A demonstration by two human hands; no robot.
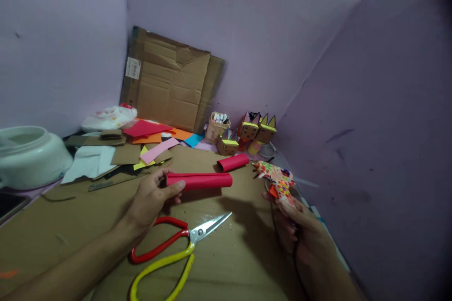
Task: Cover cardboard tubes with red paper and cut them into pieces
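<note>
Scissors point(210, 231) with one red and one yellow handle lie on the brown desk point(243, 268), their blades pointing off toward the right and away from the person. Just beyond the scissors, the left hand point(151, 197) grips a red paper tube point(203, 181) at its left end, thumb pressed along the side, the tube lying crosswise with a shadow beneath it. To the right of the scissors, the right hand point(305, 221) is wrapped around the handle of a flower-patterned glue gun point(278, 178), whose nozzle points left. The two hands are well apart, one on either side of the blades.

Farther back from the scissors, past the held tube, a shorter red tube point(236, 162) rests on the desk near the nozzle. Behind that I see a small box with pointed ears point(228, 146) and a holder of markers point(216, 131). Far to the left of the scissors stands a white pot point(38, 162), and well behind them large cardboard sheets point(173, 82) lean against the wall point(226, 14).
</note>
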